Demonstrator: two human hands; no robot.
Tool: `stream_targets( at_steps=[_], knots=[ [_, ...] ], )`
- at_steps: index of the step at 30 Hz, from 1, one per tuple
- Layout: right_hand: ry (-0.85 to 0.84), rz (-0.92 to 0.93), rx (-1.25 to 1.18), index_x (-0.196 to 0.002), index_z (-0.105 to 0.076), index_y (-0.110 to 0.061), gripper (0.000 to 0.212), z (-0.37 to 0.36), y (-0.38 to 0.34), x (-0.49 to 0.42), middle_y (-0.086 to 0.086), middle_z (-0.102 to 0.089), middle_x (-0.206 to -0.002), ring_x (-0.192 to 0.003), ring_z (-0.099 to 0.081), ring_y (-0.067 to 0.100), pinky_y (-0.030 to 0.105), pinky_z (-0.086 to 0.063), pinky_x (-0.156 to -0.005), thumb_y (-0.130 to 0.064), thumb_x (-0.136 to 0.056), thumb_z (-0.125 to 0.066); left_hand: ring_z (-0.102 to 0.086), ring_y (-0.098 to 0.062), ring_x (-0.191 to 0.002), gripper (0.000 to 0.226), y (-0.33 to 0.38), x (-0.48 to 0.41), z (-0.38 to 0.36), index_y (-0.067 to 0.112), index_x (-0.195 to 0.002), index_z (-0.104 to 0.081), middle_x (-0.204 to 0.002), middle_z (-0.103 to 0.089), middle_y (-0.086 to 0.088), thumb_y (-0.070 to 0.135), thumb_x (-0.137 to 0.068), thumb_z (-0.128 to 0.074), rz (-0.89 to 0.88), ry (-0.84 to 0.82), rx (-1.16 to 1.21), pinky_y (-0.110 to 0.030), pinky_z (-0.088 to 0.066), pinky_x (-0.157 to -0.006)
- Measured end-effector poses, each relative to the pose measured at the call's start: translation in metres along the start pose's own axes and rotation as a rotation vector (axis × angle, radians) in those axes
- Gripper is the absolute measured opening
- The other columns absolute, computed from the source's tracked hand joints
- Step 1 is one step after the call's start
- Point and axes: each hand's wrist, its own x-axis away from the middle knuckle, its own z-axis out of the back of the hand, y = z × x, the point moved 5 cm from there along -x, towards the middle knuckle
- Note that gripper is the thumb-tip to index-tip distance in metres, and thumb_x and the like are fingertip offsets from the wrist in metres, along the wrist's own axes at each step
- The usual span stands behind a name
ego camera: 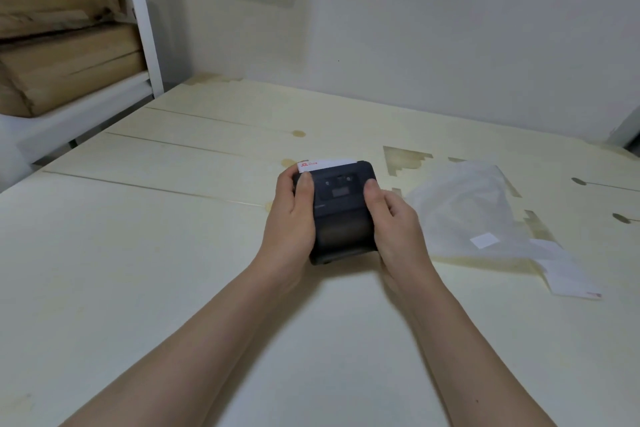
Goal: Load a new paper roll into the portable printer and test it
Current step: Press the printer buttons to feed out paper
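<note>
A small black portable printer (341,208) rests on the pale table (156,253) in the middle of the view, its lid closed. A strip of white label paper (327,164) with red print sticks out of its far edge. My left hand (289,218) grips the printer's left side, thumb up near the paper. My right hand (398,224) holds the right side, thumb on the top right corner. The paper roll inside is hidden.
A crumpled clear plastic bag (467,211) lies just right of the printer, with a loose white label strip (568,277) beyond it. Cardboard boxes (65,45) fill a white shelf (145,17) at the far left. A wall stands behind the table.
</note>
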Motion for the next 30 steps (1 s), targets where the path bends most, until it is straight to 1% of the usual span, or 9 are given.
stream_targets(
  at_steps=[2,4,8,12,14,18,23,27,30],
  knots=[
    [-0.039,-0.007,-0.058,-0.1,-0.071,-0.014,0.043,-0.003,0.002,0.0,0.008,-0.07,-0.101,-0.101,-0.064,0.03,0.049,-0.051,-0.093,-0.052,-0.091,-0.053,-0.059,-0.013,-0.116,0.034,0.001,-0.003,0.004,0.028,-0.136,-0.046,-0.129,-0.058,0.008,0.035,-0.106,-0.032,0.003,0.025,-0.026,-0.031,-0.052,-0.092],
    [-0.075,-0.004,-0.096,-0.101,-0.072,-0.014,0.039,-0.007,0.001,0.001,0.016,-0.07,-0.109,-0.096,-0.065,0.026,0.051,-0.05,-0.095,-0.047,-0.091,-0.055,-0.058,-0.015,-0.118,0.036,-0.002,-0.008,0.007,0.025,-0.138,-0.046,-0.133,-0.058,0.004,0.032,-0.107,-0.032,0.035,0.028,-0.027,-0.033,-0.051,-0.095],
    [-0.09,0.009,-0.141,-0.103,-0.071,-0.01,0.034,-0.004,-0.003,0.002,0.019,-0.07,-0.111,-0.097,-0.064,0.03,0.054,-0.049,-0.095,-0.038,-0.096,-0.052,-0.057,-0.02,-0.127,0.046,-0.009,-0.01,0.009,0.023,-0.144,-0.042,-0.141,-0.056,-0.002,0.034,-0.099,-0.042,0.07,-0.099,0.063,-0.046,-0.048,-0.107],
    [-0.072,0.06,-0.125,-0.097,-0.071,-0.013,0.035,0.002,-0.008,0.003,0.019,-0.07,-0.106,-0.097,-0.064,0.036,0.057,-0.049,-0.094,-0.041,-0.098,-0.049,-0.056,-0.009,-0.126,0.054,-0.006,-0.002,0.003,0.029,-0.152,-0.028,-0.143,-0.052,0.007,0.027,-0.102,-0.05,0.01,-0.174,0.068,-0.025,-0.052,-0.095],
    [-0.068,0.113,-0.089,-0.096,-0.071,-0.015,0.037,0.005,-0.01,0.004,0.016,-0.071,-0.103,-0.092,-0.065,0.026,0.054,-0.05,-0.092,-0.043,-0.098,-0.047,-0.057,-0.005,-0.123,0.049,-0.003,-0.001,0.003,0.028,-0.148,-0.034,-0.138,-0.054,0.009,0.025,-0.102,-0.051,-0.035,-0.145,0.058,-0.022,-0.051,-0.093],
    [-0.087,0.247,-0.02,-0.097,-0.068,-0.016,0.039,0.004,-0.014,0.006,0.006,-0.071,-0.097,-0.091,-0.064,0.022,0.038,-0.052,-0.081,-0.039,-0.102,-0.037,-0.059,-0.006,-0.12,0.04,0.003,-0.001,0.008,0.027,-0.14,-0.043,-0.127,-0.059,0.012,0.029,-0.101,-0.05,-0.067,-0.059,0.062,-0.036,-0.05,-0.103],
    [0.175,0.411,0.095,-0.073,-0.048,-0.023,0.034,0.005,-0.02,0.007,-0.008,-0.05,-0.068,-0.064,-0.044,0.007,0.023,-0.037,-0.06,-0.042,-0.096,-0.032,-0.062,0.004,-0.101,0.033,0.011,0.007,0.007,0.033,-0.127,-0.048,-0.112,-0.062,0.018,0.04,-0.095,-0.048,-0.18,-0.016,-0.038,-0.03,-0.053,-0.093],
    [0.231,0.477,0.1,-0.071,-0.043,-0.003,0.052,0.008,-0.026,0.007,0.011,-0.043,-0.064,-0.062,-0.039,0.026,0.036,-0.032,-0.057,-0.048,-0.093,-0.031,-0.063,-0.002,-0.1,0.03,0.014,0.011,0.005,0.031,-0.122,-0.05,-0.112,-0.064,0.011,0.04,-0.094,-0.051,-0.192,0.007,0.004,-0.03,-0.054,-0.089],
    [0.168,0.361,0.079,-0.079,-0.049,0.001,0.06,0.006,-0.021,0.005,0.017,-0.052,-0.071,-0.07,-0.047,0.031,0.042,-0.041,-0.062,-0.056,-0.09,-0.033,-0.061,0.005,-0.093,0.024,0.013,0.012,0.005,0.034,-0.12,-0.049,-0.109,-0.062,0.014,0.036,-0.096,-0.052,-0.179,0.025,0.009,-0.025,-0.053,-0.086]
  ],
)
